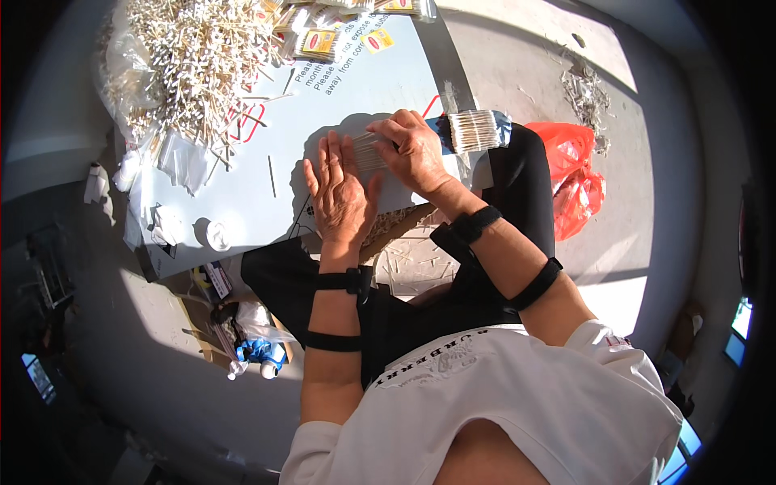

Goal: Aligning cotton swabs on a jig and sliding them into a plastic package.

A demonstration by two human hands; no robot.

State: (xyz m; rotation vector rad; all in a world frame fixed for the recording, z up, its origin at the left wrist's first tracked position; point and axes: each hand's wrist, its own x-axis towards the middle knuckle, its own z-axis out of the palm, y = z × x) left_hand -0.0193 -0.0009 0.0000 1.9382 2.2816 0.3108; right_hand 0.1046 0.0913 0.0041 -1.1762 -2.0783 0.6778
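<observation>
A flat row of cotton swabs (368,152) lies on the light grey board between my two hands. My left hand (343,194) rests beside the row's left side, palm down with its fingers stretched out. Over the row's right side, my right hand (416,155) bends its fingers, with forefinger and thumb on the swabs; its palm side is hidden. Right of that hand, a bundle of swabs (474,131) lies on a blue-and-clear wrapper at the board's edge. A single loose stick (272,176) is left of my left hand.
A large heap of loose swabs (202,65) covers the far left of the board (267,206). Clear plastic sleeves (184,162) and a small white round thing (217,235) lie nearer. Packed swabs (317,44) sit at the back. Red plastic bags (570,178) are on the floor at right.
</observation>
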